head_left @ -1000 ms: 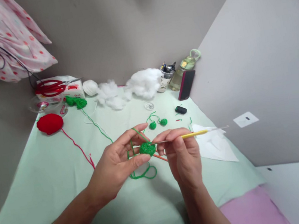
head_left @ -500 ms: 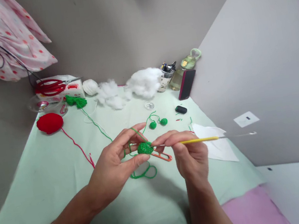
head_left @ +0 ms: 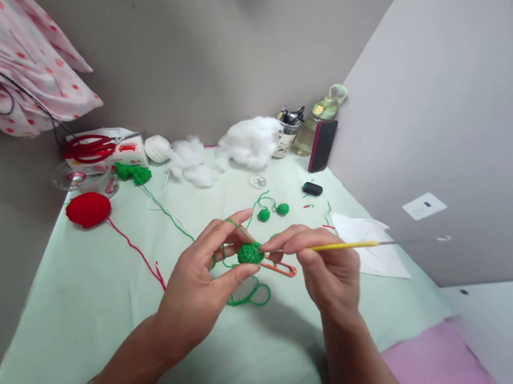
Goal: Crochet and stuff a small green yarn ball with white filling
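Observation:
Between the thumb and fingers of my left hand (head_left: 196, 273) is a small green crochet piece (head_left: 249, 253), rounded in shape. Green yarn (head_left: 238, 226) runs from it over my raised index finger, and a loose loop lies on the cloth below. My right hand (head_left: 329, 265) grips a crochet hook (head_left: 343, 246) with a yellow handle; its near tip meets the piece, while the other hooked end points right. An orange stitch marker (head_left: 281, 269) hangs at the piece's lower right. Two small green crocheted balls (head_left: 282, 209) with yarn tails lie beyond my hands.
A red yarn ball (head_left: 88, 210) and a green yarn bundle (head_left: 133, 172) lie at left. Red scissors (head_left: 91, 148) rest on a packet. White stuffing (head_left: 251, 143), a pen cup (head_left: 286, 132), a bottle (head_left: 316, 123) and a phone (head_left: 323, 146) line the back. White paper (head_left: 373, 251) lies right.
The far end of the crochet hook has dipped slightly and looks blurred as my right hand tilts it. My left hand keeps its hold on the crochet piece; the whole view shifts a little.

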The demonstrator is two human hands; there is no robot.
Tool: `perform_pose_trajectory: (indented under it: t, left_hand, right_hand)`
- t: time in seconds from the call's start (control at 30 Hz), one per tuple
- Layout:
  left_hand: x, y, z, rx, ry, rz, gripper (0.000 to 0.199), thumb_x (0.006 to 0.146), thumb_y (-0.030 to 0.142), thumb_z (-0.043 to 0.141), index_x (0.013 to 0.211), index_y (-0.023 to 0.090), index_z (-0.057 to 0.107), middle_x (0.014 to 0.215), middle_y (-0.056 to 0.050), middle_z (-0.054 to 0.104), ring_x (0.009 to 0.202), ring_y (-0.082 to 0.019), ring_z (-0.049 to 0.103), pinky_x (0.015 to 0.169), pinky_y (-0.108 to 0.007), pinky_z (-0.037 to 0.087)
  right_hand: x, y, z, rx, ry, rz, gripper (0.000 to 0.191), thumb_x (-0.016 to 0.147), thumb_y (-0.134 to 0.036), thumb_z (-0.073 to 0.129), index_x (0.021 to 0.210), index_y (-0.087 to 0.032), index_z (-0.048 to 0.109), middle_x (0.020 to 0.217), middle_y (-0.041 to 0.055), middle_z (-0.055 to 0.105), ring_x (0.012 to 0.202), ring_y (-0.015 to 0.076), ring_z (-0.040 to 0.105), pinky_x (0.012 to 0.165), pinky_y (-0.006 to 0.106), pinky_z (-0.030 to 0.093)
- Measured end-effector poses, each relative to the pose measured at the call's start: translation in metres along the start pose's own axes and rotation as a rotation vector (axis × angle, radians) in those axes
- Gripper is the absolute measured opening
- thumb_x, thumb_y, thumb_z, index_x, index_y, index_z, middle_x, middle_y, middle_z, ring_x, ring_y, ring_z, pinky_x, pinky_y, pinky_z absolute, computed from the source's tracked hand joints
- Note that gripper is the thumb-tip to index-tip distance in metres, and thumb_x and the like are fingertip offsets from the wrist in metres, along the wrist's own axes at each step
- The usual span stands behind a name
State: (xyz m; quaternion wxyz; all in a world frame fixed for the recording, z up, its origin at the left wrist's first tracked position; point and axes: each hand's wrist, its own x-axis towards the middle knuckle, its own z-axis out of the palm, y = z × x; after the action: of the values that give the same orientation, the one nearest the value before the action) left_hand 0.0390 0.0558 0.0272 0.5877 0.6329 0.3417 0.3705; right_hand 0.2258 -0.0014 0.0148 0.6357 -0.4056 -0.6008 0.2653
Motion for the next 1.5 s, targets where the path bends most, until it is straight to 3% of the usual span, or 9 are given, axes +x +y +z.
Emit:
perform_pose_trajectory:
  t: [0.27, 0.4, 0.53, 0.67, 0.8, 0.87, 1.0, 1.23, 1.5]
  left_hand:
    - [0.002, -0.002, 0.009, 0.021, 0.089, 0.031, 0.042, 0.082, 0.02, 0.078, 0.123, 0.028, 0.073, 0.103, -0.002, 0.065, 0.102, -0.019, 0.066, 0.093, -0.03, 0.059]
    - [-0.006, -0.016, 0.018, -0.027, 0.174, 0.074, 0.043, 0.087, 0.031, 0.08, 0.129, 0.029, 0.071, 0.113, -0.003, 0.065, 0.105, -0.019, 0.064, 0.092, -0.028, 0.058]
    - [-0.015, -0.021, 0.026, -0.139, 0.161, 0.068, 0.043, 0.096, 0.034, 0.072, 0.139, 0.036, 0.066, 0.122, -0.002, 0.062, 0.107, -0.017, 0.062, 0.094, -0.026, 0.056]
    - [-0.016, -0.011, 0.025, -0.409, 0.072, -0.077, 0.042, 0.095, 0.035, 0.074, 0.135, 0.04, 0.069, 0.11, 0.0, 0.059, 0.1, -0.014, 0.06, 0.084, -0.02, 0.053]
    - [-0.009, -0.005, 0.021, -0.74, -0.086, -0.335, 0.058, 0.083, 0.037, 0.085, 0.139, 0.032, 0.068, 0.107, -0.002, 0.06, 0.094, -0.014, 0.056, 0.082, -0.023, 0.05]
    - [-0.006, -0.006, 0.02, -0.811, -0.151, -0.408, 0.064, 0.08, 0.04, 0.086, 0.14, 0.028, 0.067, 0.109, -0.004, 0.061, 0.094, -0.015, 0.055, 0.08, -0.024, 0.047]
    - [-0.004, -0.01, 0.019, -0.823, -0.2, -0.407, 0.067, 0.079, 0.041, 0.086, 0.141, 0.029, 0.066, 0.11, -0.004, 0.062, 0.097, -0.017, 0.053, 0.083, -0.026, 0.045]
    - [0.002, -0.005, 0.007, -0.661, -0.091, -0.327, 0.065, 0.075, 0.027, 0.089, 0.137, 0.033, 0.069, 0.101, 0.001, 0.06, 0.095, -0.014, 0.054, 0.089, -0.025, 0.045]
    - [0.005, -0.008, 0.006, -0.57, -0.071, -0.285, 0.048, 0.082, 0.029, 0.08, 0.129, 0.027, 0.073, 0.096, 0.0, 0.063, 0.087, -0.013, 0.055, 0.081, -0.023, 0.047]
  right_hand:
    - [-0.008, 0.0, 0.002, -0.44, -0.1, -0.278, 0.032, 0.098, -0.008, 0.059, 0.119, -0.028, 0.073, 0.111, 0.0093, 0.08, 0.097, 0.0246, 0.076, 0.074, 0.041, 0.062]
    - [-0.016, 0.007, 0.01, -0.759, -0.021, -0.481, 0.037, 0.093, -0.007, 0.066, 0.125, -0.027, 0.072, 0.116, 0.0115, 0.079, 0.098, 0.0239, 0.075, 0.077, 0.037, 0.064]
    - [-0.02, 0.008, 0.016, -0.877, 0.099, -0.589, 0.033, 0.095, -0.007, 0.064, 0.119, -0.027, 0.074, 0.112, 0.0076, 0.076, 0.096, 0.0204, 0.074, 0.078, 0.033, 0.065]
    - [-0.021, 0.004, 0.014, -0.866, 0.108, -0.659, 0.026, 0.096, -0.002, 0.062, 0.113, -0.017, 0.075, 0.115, 0.0114, 0.072, 0.103, 0.0203, 0.072, 0.082, 0.033, 0.067]
    - [-0.024, 0.006, 0.011, -0.791, 0.074, -0.692, 0.027, 0.095, -0.002, 0.064, 0.117, -0.013, 0.074, 0.119, 0.0123, 0.072, 0.108, 0.0221, 0.071, 0.082, 0.034, 0.068]
    - [-0.024, 0.01, 0.011, -0.704, 0.097, -0.68, 0.031, 0.096, -0.004, 0.064, 0.123, -0.015, 0.073, 0.12, 0.0115, 0.074, 0.106, 0.0229, 0.073, 0.08, 0.035, 0.069]
    - [-0.018, 0.016, 0.016, -0.485, 0.204, -0.61, 0.03, 0.1, -0.008, 0.06, 0.123, -0.02, 0.075, 0.11, 0.0097, 0.077, 0.093, 0.0221, 0.074, 0.071, 0.037, 0.064]
    - [-0.009, 0.008, 0.018, -0.248, 0.218, -0.389, 0.023, 0.102, -0.016, 0.06, 0.114, -0.026, 0.077, 0.095, 0.006, 0.079, 0.082, 0.0203, 0.072, 0.064, 0.036, 0.059]
    - [-0.003, 0.009, 0.013, 0.236, 0.232, 0.065, 0.016, 0.1, -0.025, 0.065, 0.095, -0.025, 0.079, 0.08, 0.0026, 0.072, 0.066, 0.0154, 0.064, 0.059, 0.03, 0.054]
